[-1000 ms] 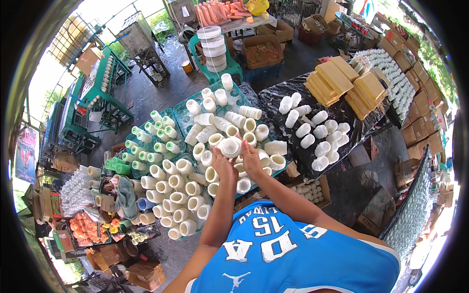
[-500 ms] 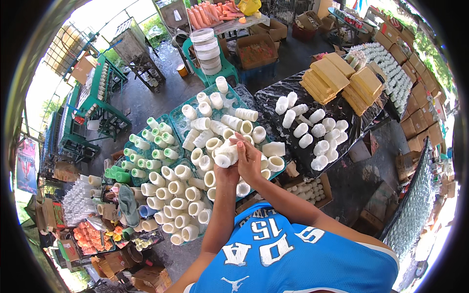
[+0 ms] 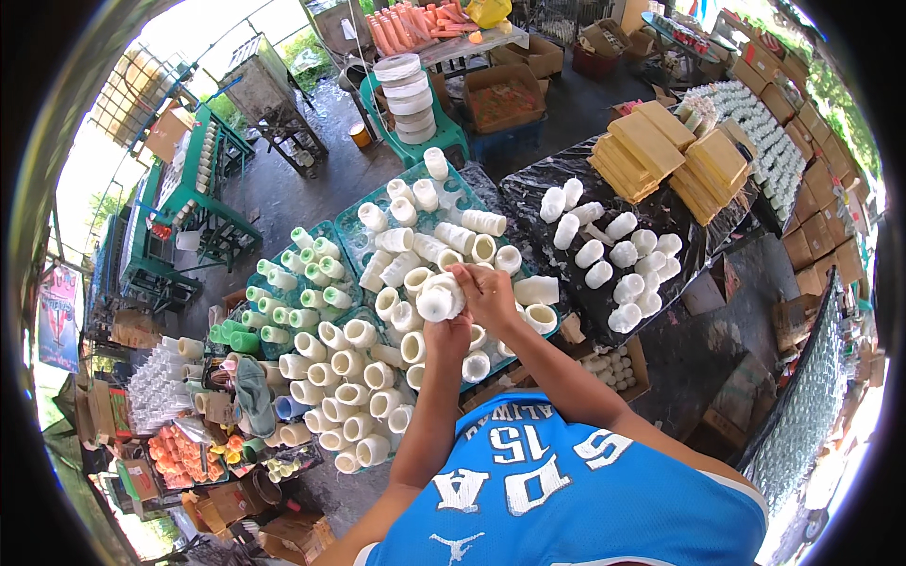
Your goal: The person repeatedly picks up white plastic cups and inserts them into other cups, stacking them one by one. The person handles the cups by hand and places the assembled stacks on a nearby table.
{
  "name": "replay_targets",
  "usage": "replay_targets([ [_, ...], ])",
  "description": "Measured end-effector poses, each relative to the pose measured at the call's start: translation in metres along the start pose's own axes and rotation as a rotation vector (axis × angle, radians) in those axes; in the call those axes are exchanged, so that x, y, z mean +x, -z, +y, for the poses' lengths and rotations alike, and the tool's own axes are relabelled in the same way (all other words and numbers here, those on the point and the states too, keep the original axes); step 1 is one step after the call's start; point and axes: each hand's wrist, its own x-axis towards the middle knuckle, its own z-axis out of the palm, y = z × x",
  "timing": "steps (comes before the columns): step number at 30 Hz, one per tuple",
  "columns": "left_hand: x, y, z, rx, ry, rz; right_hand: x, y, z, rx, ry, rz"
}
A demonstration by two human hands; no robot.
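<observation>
Both my hands hold a whitish wax candle (image 3: pixel 439 298) with a rounded, ridged end, in front of my chest. My left hand (image 3: pixel 449 332) closes round it from below, its fingers mostly hidden. Against its right side, the fingers of my right hand (image 3: pixel 487 294) are curled and pressed. Under and around my hands, several hollow cream-white cylinders (image 3: pixel 381 403) stand or lie on their sides. They rest on a translucent teal tray (image 3: pixel 353 226). Longer ridged white pieces (image 3: pixel 483 222) lie just beyond my hands.
Left of these stand green-tipped white cylinders (image 3: pixel 311 298). On the right, a black-covered table (image 3: pixel 540 175) bears white candles (image 3: pixel 598 274) and yellowish slabs (image 3: pixel 642 151). A green chair (image 3: pixel 447 138) holds stacked white rolls (image 3: pixel 408 99). An open box (image 3: pixel 634 363) sits beside my right arm.
The candle has turned in my hands, so its rounded end faces up more. My right hand has shifted slightly right, and the whole view has moved a little.
</observation>
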Motion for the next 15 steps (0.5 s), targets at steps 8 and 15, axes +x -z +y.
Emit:
replay_targets([
  [8,-0.031,-0.038,0.028,0.216,-0.059,-0.253,0.018,-0.007,0.012,0.518,-0.247,-0.208],
  [15,-0.026,-0.032,0.031,0.104,-0.043,-0.256,-0.007,-0.035,0.003,0.368,0.058,0.064],
])
